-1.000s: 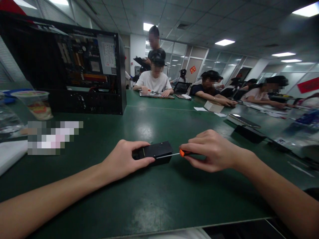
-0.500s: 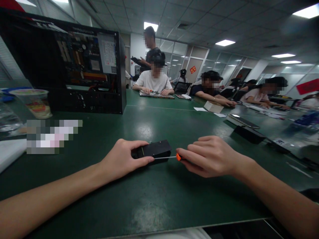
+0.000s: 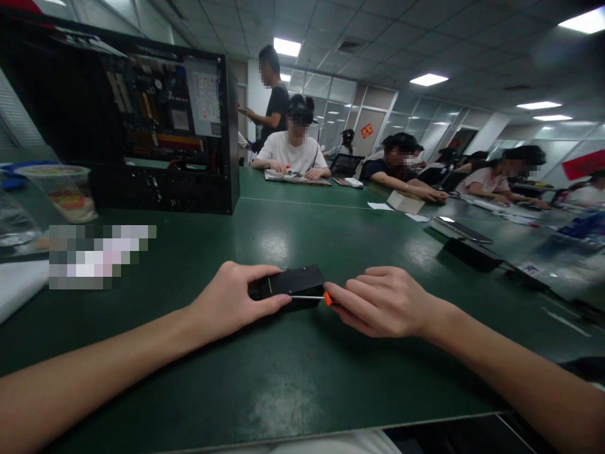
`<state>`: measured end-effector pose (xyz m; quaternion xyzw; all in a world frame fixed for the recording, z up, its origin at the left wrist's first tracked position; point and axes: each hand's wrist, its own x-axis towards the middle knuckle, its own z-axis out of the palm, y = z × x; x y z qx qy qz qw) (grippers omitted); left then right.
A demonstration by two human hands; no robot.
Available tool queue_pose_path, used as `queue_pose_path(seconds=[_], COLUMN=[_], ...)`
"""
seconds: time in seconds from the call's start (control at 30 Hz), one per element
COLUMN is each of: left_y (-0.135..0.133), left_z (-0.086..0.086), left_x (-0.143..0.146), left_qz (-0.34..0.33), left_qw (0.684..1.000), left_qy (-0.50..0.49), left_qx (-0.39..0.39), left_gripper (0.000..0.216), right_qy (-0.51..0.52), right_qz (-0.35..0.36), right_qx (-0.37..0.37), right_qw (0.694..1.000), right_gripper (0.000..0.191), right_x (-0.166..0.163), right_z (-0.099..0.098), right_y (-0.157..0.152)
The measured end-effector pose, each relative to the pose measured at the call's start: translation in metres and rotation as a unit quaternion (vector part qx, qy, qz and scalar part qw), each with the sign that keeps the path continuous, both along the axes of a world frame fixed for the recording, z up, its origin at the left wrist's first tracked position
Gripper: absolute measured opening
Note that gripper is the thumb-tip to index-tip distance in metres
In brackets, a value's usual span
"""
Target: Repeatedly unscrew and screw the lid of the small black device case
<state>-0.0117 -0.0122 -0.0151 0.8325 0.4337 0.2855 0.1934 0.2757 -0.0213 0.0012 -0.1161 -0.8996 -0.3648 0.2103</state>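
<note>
Just above the green table [image 3: 293,372], my left hand [image 3: 239,290] is closed round the near end of a small black box-shaped part [image 3: 297,280], thumb along its front side. The kind of part cannot be made out. My right hand [image 3: 385,302] grips a screwdriver [image 3: 327,299] by its orange and black handle, most of which the fingers hide. Its thin metal shaft points left along the front of the black part, and the tip is hidden at my left thumb.
An opened black computer case [image 3: 165,132] stands at the back left, beside a plastic cup [image 3: 70,195] and white paper [image 3: 21,287]. Across the table a person in a white shirt [image 3: 295,151] works. A small box [image 3: 405,202] and a dark flat device [image 3: 460,230] lie at the right.
My right hand has moved slightly left, bringing the screwdriver handle closer to the black part, so less shaft shows. My left hand stays nearly still. The standing person behind has turned and shifted left.
</note>
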Motion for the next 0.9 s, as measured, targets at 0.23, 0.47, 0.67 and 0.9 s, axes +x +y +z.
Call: queue_pose_path(seconds=[0.23,0.47,0.67,0.9], left_y=[0.000,-0.001,-0.004,0.000], left_z=[0.000,0.000,0.002,0.010], left_x=[0.000,0.000,0.002,-0.003], left_qz=[0.006,0.002,-0.011,0.017], left_qw=[1.000,1.000,1.000,0.994], left_qy=[-0.001,-0.003,-0.004,-0.099], left_qx=[-0.001,-0.005,-0.005,-0.048], left_gripper=[0.045,0.044,0.042,0.041], right_qy=[0.045,0.027,0.014,0.119], right_qz=[0.043,0.040,0.072,-0.094], right_qx=[-0.149,-0.130,-0.046,-0.151], right_qw=[0.987,0.990,0.996,0.977], right_gripper=[0.025,0.034,0.024,0.019], right_x=[0.002,0.002,0.027,0.047], right_z=[-0.030,-0.031,-0.015,-0.018], right_y=[0.024,0.028,0.043,0.065])
